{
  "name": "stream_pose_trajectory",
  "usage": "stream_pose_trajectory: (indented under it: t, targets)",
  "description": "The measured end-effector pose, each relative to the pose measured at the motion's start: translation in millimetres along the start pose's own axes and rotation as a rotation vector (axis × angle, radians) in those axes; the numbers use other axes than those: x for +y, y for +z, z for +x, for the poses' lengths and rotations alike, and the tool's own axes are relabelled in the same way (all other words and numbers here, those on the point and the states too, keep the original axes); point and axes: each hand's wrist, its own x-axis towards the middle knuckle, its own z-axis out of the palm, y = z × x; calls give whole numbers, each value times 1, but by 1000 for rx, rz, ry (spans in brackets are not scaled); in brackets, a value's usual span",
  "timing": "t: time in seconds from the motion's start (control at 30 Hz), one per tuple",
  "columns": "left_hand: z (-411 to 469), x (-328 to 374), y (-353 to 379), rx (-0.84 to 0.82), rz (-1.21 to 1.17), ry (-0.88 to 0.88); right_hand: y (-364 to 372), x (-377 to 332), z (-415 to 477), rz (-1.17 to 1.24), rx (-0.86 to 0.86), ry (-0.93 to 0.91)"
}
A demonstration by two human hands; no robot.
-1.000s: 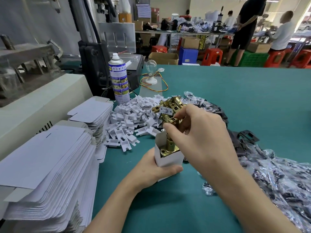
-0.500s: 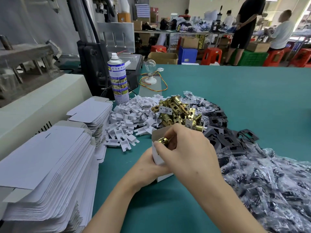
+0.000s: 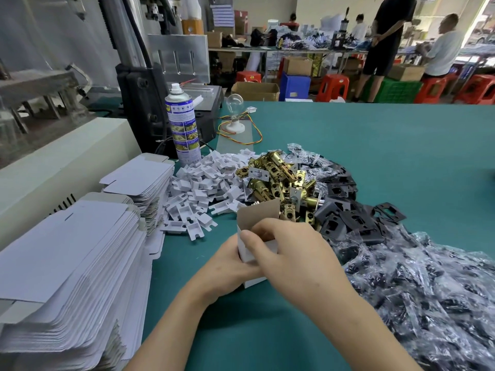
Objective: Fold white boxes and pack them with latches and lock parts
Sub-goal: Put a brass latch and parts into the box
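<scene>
The box [image 3: 258, 214] stood upright on the desk [image 3: 361, 162], clamped between both hands with its flap up at the far side. The left hand [image 3: 225, 271] was wrapped round its left wall. The right hand [image 3: 294, 253] pinched the front wall, thumb outside and fingers curled down into the mouth.

The risks, as I judged them:
- The card looked thin, so a hard squeeze from both sides could buckle a wall.
- If a part sat crooked inside, it could jam the flap when it came down.
- The footprint was small, so a sideways push from the right hand could tip the box.
- The latches [image 3: 278, 180] were heaped just beyond the knuckles, and a quick reach could scatter them.

As for contents, the right hand's fingers covered the box's opening, so what was inside could not be told. Everything else lay loose on the desk. White clips [image 3: 203, 188] were piled beyond the left hand and black plates [image 3: 345, 218] beyond the right. Clear bags [image 3: 428, 285] holding dark small parts spread out to the right of the right hand. Flat blanks [image 3: 67, 263] were stacked well to the left of the left hand.
</scene>
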Motion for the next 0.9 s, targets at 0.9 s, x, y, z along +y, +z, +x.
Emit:
stream_pose_trajectory:
  t: [0.9]
  targets:
    - [-5, -4, -15, -185, 56, -127, 22, 24, 158, -510, -103, -584]
